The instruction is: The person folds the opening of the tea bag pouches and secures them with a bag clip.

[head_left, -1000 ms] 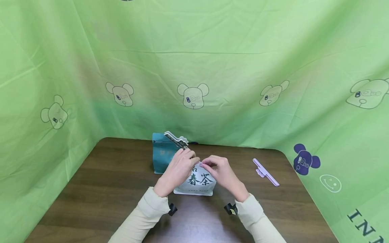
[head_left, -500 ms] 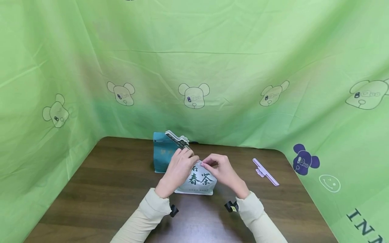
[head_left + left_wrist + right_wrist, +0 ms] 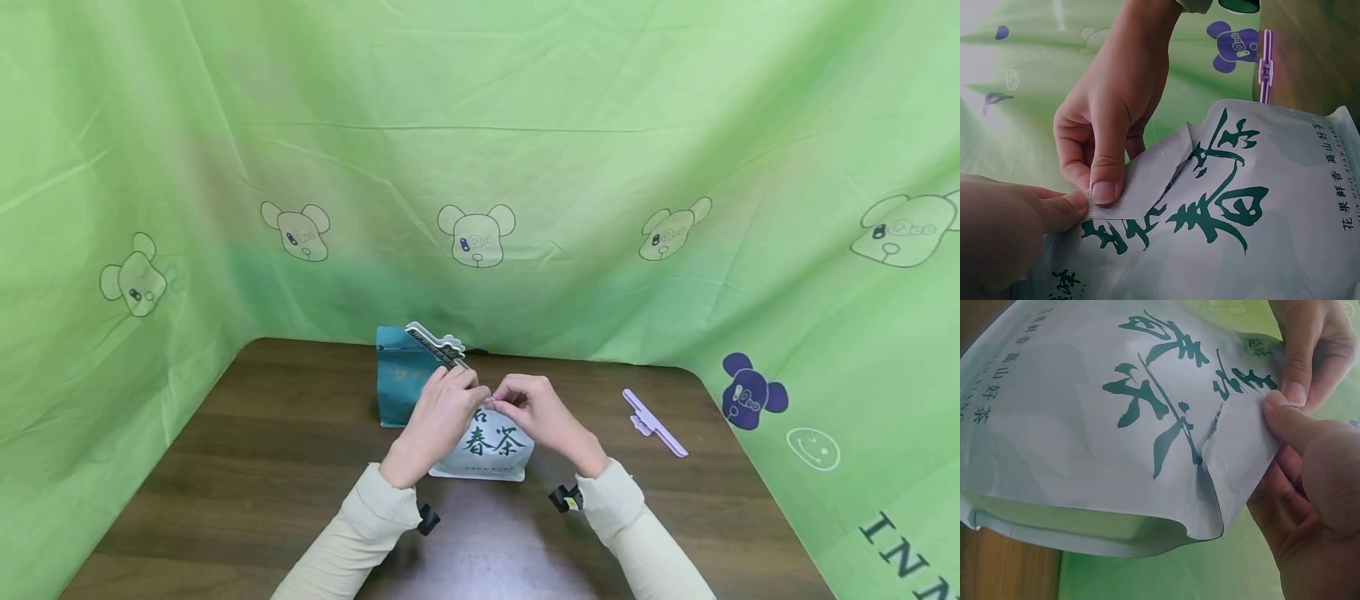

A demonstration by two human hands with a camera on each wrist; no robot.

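A pale tea bag (image 3: 487, 454) with large green characters stands upright on the table in front of me. My left hand (image 3: 442, 408) pinches its top edge on the left side, thumb forward. Close beside it, my right hand (image 3: 543, 417) pinches the same edge between thumb and fingers. In the left wrist view the bag's upper corner (image 3: 1150, 172) is folded over at a slant, and the right thumb presses on the fold. Both thumbs meet at the fold in the right wrist view, where the bag (image 3: 1085, 444) fills the left side.
A teal pouch (image 3: 401, 379) stands behind the left hand. A dark, white-edged sealing clip (image 3: 435, 343) slants across its top right. To the right, a lilac sealing clip (image 3: 655, 423) lies on the wooden table (image 3: 262, 467). Green printed cloth (image 3: 480, 150) hangs around the table.
My right hand has shifted slightly left along the bag's top edge, closer to the left hand. The left hand keeps its grip in nearly the same place.
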